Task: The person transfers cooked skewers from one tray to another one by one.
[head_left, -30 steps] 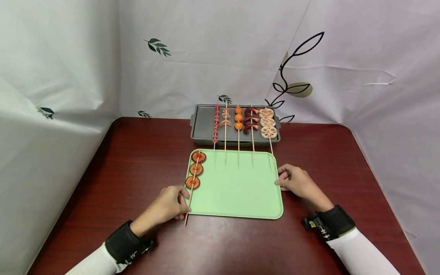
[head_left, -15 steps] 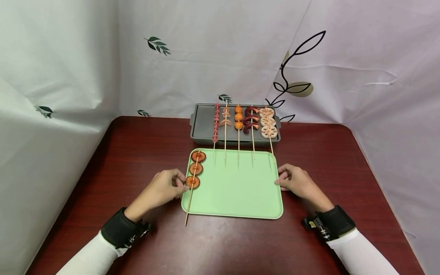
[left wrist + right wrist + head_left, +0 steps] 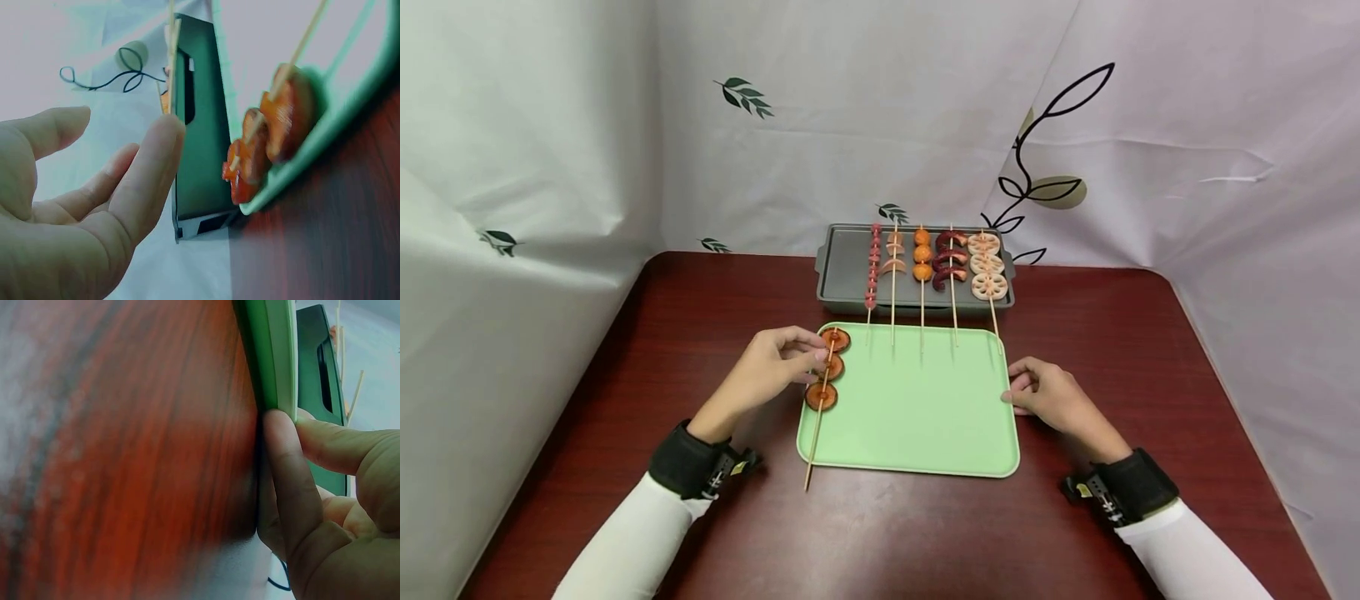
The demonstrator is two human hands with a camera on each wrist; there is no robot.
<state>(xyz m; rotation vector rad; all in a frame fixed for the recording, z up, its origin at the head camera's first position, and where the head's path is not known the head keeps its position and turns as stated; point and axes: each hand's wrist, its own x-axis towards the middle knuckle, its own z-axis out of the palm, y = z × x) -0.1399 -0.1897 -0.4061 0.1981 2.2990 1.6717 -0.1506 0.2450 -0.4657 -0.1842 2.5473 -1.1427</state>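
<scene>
- The right hand [image 3: 1051, 395] rests on the counter [image 3: 700, 333] at the right edge of the green tray [image 3: 917, 417], its grip pinched on that rim: thumb on top, fingers beneath in the right wrist view.
- The left hand [image 3: 771, 371] hovers at the tray's left edge, its grip apart, fingertips [image 3: 164, 134] just beside the skewer of round orange slices [image 3: 822, 392]; contact cannot be told.
- That skewer lies along the tray's left side, its stick end overhanging the near rim.
- Beyond, a grey pan [image 3: 842, 271] carries five more skewers [image 3: 951, 267].
</scene>
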